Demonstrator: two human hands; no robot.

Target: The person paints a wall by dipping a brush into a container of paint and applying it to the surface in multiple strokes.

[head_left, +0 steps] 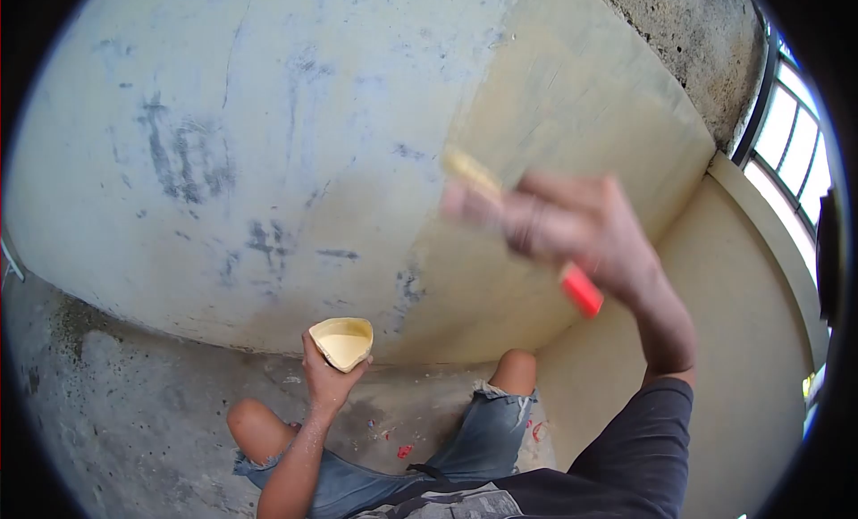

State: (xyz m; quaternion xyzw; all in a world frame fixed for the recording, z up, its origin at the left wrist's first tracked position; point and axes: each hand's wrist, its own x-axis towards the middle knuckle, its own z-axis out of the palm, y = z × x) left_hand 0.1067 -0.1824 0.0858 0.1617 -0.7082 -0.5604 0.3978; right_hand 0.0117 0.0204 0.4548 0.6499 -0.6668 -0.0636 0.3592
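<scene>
My right hand (585, 224) is raised in front of the wall, smeared by motion, its fingers closed round a paintbrush (583, 291). The brush's red handle end sticks out below the hand, and its pale yellow bristles point up and left. Low in front of me, my left hand (327, 380) grips a cut-open container (341, 322) with an uneven rim. Cream paint (343, 347) lies inside it. The wall (268, 162) is pale with dark scuffs on the left and coated in a yellowish cream on the right. Blur hides whether the bristles touch it.
A side wall (706, 340) meets the painted wall at the right, with a barred window (791, 135) above it. Rough bare concrete (684, 41) shows at the upper right. Red scraps (405, 451) lie on the grey concrete floor (152, 403) between my bent knees.
</scene>
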